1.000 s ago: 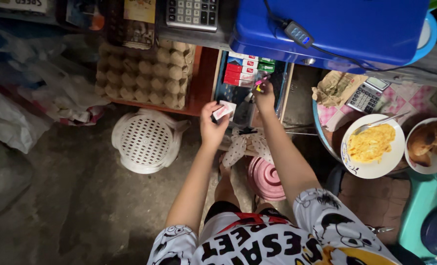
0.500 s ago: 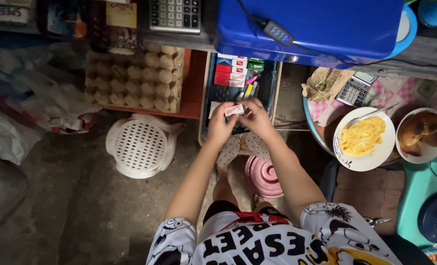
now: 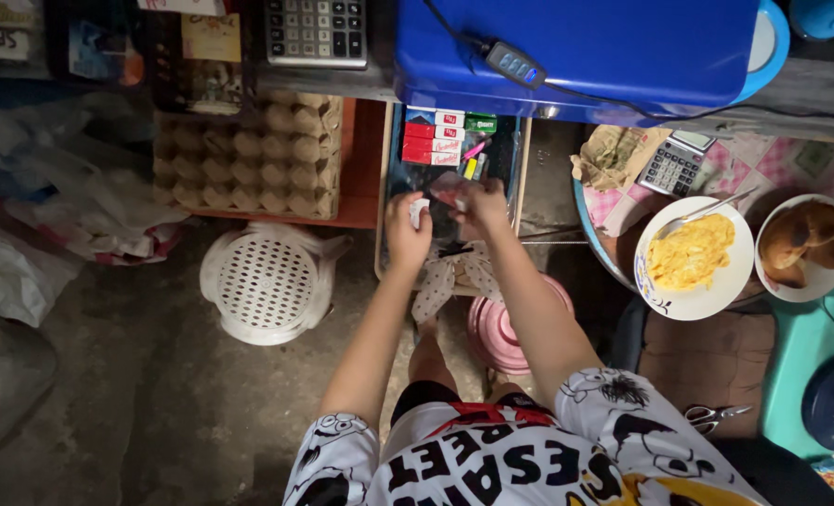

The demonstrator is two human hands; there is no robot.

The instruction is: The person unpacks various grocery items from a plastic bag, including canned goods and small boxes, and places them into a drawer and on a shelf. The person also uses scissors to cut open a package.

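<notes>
- Left hand [image 3: 405, 228] is over the near half of the open drawer [image 3: 383, 201], fingers curled round a small white pack [image 3: 420, 212] w/ a bit of red on it; only the pack's right edge shows past the fingers.
- Right hand [image 3: 478, 208] sits just right of it, also over the drawer, fingertips pinched in toward the pack. Looks like it grips the pack's right end or a small piece off it; too dim and small to tell which.
- Key relation: pack lies between the two hands, at the left hand's fingertips and just left of the right hand's. Left hand is the one clearly carrying it. Long axis can't be read, too much covered.
- Both hands are close, nearly touching, above the drawer's middle, well short of its far end.
- Far end of drawer: row of red-and-white packs [image 3: 433, 148], one green pack [image 3: 480, 123] right of them, pens/markers [image 3: 473, 161] just nearer.
- Left of drawer: egg trays [image 3: 248, 150], w/ a white perforated stool [image 3: 267, 281] nearer.
- Right of drawer: plate of scrambled egg [image 3: 693, 258], small calculator [image 3: 674, 167].
- Above drawer: blue case [image 3: 604, 47], larger calculator [image 3: 316, 33].
</notes>
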